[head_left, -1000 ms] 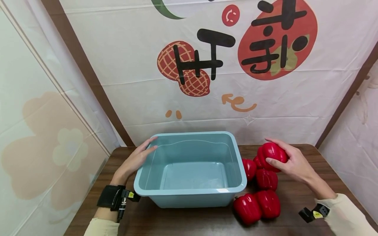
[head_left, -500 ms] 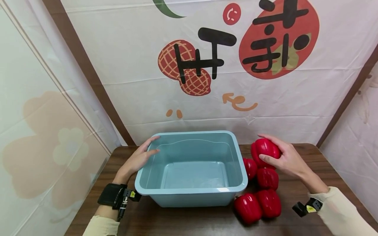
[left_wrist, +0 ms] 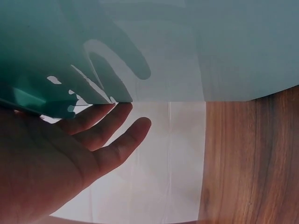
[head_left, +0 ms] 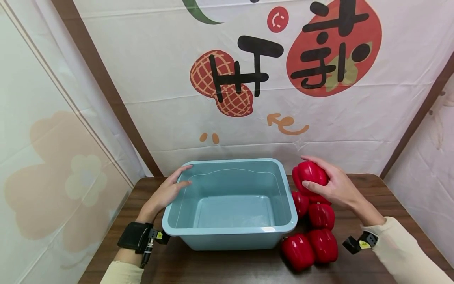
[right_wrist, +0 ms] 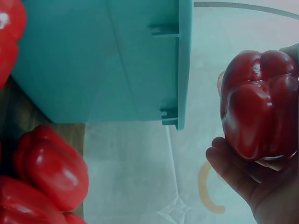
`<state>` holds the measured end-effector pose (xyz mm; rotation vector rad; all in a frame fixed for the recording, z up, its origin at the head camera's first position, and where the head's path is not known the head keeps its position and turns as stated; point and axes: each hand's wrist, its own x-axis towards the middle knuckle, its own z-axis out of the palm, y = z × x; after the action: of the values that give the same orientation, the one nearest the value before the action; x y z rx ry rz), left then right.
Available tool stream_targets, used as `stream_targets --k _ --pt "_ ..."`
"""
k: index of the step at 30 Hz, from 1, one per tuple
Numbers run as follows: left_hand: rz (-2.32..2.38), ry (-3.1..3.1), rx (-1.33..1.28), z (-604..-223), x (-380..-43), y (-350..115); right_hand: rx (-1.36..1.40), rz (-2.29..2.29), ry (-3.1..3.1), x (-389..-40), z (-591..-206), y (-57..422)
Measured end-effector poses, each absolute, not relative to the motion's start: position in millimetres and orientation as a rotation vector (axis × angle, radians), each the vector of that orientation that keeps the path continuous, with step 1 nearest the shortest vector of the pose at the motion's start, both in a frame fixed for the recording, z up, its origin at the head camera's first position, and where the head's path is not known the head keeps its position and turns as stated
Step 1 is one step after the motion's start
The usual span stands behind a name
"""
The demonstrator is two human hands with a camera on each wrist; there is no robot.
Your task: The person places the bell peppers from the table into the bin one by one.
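My right hand (head_left: 337,187) grips a glossy red bell pepper (head_left: 311,176), held up above other peppers, just right of the blue plastic tub (head_left: 230,238). In the right wrist view the held pepper (right_wrist: 259,107) sits between thumb and fingers, level with the tub's rim and apart from it. My left hand (head_left: 164,195) holds the tub's left rim, thumb over the inner side. From the left wrist view, several fingers of the left hand (left_wrist: 93,144) lie along the outer wall. The tub's visible floor holds nothing.
Several red bell peppers stand by the tub's right side: one at the front (head_left: 297,252), one beside it (head_left: 322,244), one farther back (head_left: 320,215), one against the wall of the tub (head_left: 299,203). A printed cloth (head_left: 170,114) hangs behind the wooden table (head_left: 213,268).
My right hand has carried the gripped pepper leftward and slightly up, closer to the tub's right rim. The left hand stays on the left rim, and the tub has hardly moved.
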<state>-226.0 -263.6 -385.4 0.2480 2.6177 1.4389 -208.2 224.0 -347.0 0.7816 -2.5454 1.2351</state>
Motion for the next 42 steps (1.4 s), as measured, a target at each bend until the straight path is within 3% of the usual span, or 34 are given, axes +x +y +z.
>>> stream_targets --k 42 --pt "1.460 2.602 0.249 -385.0 -225.5 -262.9 1.014 1.249 -2.507 -222.5 -336.8 171.5"
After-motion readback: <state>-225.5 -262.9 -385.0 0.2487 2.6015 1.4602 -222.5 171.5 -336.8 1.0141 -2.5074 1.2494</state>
